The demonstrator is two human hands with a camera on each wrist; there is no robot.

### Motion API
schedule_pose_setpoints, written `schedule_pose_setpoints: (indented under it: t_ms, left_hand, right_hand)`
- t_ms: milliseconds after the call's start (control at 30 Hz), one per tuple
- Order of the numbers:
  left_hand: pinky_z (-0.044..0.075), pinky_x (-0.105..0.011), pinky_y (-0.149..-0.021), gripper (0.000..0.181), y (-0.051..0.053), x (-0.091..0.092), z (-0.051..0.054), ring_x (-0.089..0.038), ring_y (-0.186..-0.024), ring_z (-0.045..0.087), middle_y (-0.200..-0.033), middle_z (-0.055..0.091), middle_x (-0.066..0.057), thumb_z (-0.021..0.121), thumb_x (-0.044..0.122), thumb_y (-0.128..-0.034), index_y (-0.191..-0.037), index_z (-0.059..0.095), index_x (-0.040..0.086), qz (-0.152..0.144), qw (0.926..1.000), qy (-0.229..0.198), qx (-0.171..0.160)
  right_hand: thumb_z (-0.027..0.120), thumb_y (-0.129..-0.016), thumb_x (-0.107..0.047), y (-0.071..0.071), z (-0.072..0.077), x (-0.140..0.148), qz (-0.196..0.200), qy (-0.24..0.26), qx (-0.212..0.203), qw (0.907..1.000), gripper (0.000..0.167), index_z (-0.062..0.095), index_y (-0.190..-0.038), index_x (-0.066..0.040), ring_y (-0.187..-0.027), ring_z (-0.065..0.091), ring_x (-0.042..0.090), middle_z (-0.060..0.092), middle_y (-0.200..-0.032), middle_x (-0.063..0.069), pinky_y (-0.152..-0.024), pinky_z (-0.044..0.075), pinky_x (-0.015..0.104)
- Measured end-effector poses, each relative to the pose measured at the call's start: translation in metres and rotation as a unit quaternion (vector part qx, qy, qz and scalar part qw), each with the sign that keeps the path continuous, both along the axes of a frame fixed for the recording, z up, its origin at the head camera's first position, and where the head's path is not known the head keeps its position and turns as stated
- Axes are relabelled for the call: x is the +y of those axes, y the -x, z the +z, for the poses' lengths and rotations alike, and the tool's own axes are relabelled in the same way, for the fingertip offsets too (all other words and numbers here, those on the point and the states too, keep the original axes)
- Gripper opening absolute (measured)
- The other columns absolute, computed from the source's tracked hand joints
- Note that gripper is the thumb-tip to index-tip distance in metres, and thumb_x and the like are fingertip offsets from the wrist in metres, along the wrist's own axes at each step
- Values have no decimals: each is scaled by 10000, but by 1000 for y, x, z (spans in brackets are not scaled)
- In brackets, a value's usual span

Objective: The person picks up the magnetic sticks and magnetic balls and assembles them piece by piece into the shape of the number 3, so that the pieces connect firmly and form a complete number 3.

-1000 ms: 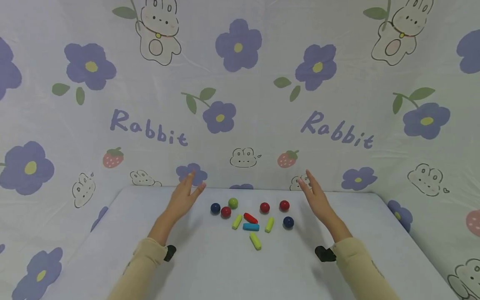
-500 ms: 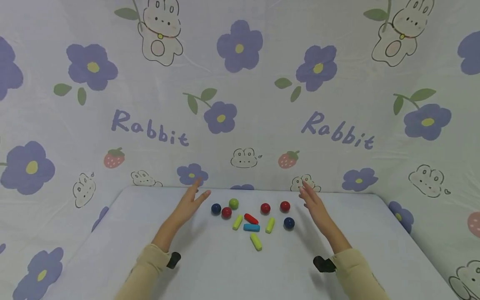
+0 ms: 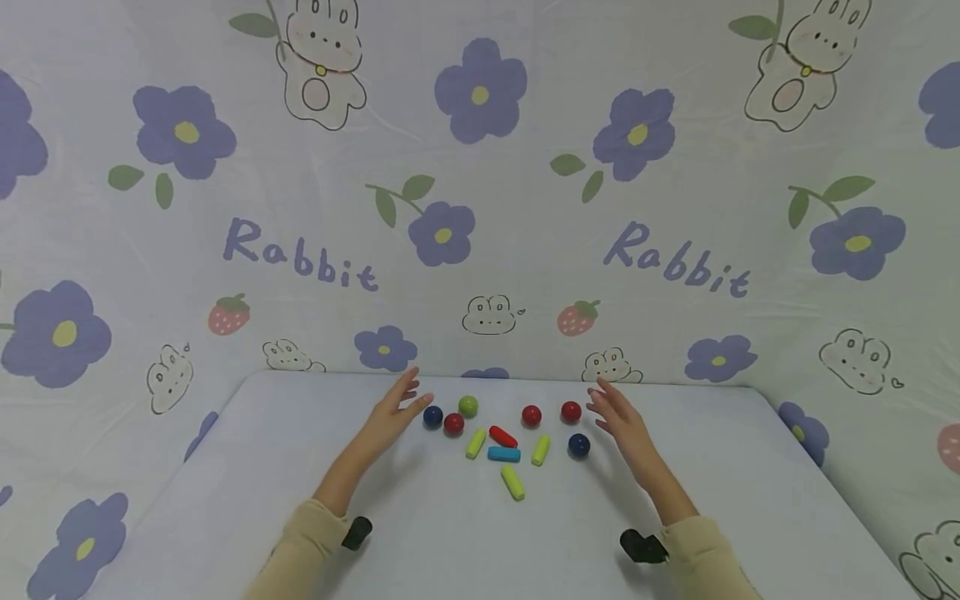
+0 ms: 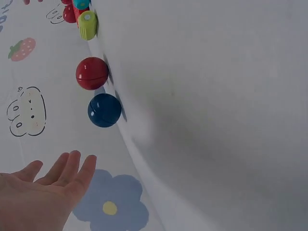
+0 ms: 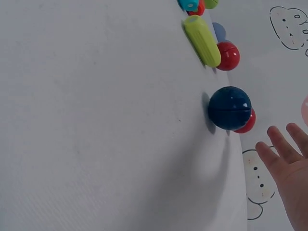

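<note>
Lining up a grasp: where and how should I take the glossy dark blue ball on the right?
Probably pinch the round dark blue ball across its widest middle, right hand coming from above and the right: its neighbours, a glossy red ball and a yellow-green stick, lie beyond and left.

It looks like a screened-off tabletop corner – a white table (image 3: 435, 542) with a creased, pale cloth (image 3: 525, 200) hung behind it and along its sides, printed with rabbits (image 3: 324, 79), strawberries (image 3: 229, 318), purple flowers (image 3: 481, 93) and the word "Rabbit" – though whether in a home or a studio cannot be told.
</note>
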State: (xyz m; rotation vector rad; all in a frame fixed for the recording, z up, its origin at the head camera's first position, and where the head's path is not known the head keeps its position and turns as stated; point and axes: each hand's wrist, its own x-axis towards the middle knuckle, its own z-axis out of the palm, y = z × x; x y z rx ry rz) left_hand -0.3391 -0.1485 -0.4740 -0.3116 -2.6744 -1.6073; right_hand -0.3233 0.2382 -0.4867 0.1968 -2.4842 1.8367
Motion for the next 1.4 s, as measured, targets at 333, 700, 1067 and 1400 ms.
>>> schedule_pose_setpoints:
  t_ms: [333,700,1067,1400]
  left_hand:
    - [395,-526,-1097,690,-4,10,-10,-407,-1391,402,-1506,406,-230,629,281,-952,-1529,285,123,-236,9991,-339,78]
    - [422,-508,-1079,730,-11,22,-14,-360,-1374,445,-1500,439,-188,681,275,-917,-1528,298,167,-589,9975,-399,18]
    - [464,-459,-1046,721,-12,32,-17,-374,-1353,467,-1486,451,-197,717,262,-888,-1500,361,125,-1020,9929,-617,37]
    - [469,-448,-1045,740,-20,41,-19,-409,-1324,481,-1453,466,-242,728,261,-878,-1485,366,42,-1393,9877,-698,-148]
  right_hand:
    - [569,-972,-413,-11,-5,-10,-248,-14,-69,9997,672,286,-1533,-174,-1408,410,325,424,-1526,139,-1146,342,477]
    - [624,-903,-518,-11,-24,-10,-361,-62,-211,9991,735,341,-1506,-208,-1403,429,278,456,-1509,93,-1154,331,497]
    - [698,-893,-366,-13,-39,-7,-180,117,-49,9998,682,409,-1465,-132,-1403,430,289,481,-1484,122,-1138,362,443]
    - [763,-845,-263,-12,-52,-4,-308,-97,-68,9995,649,484,-1404,-90,-1362,482,265,531,-1435,136,-1108,389,331]
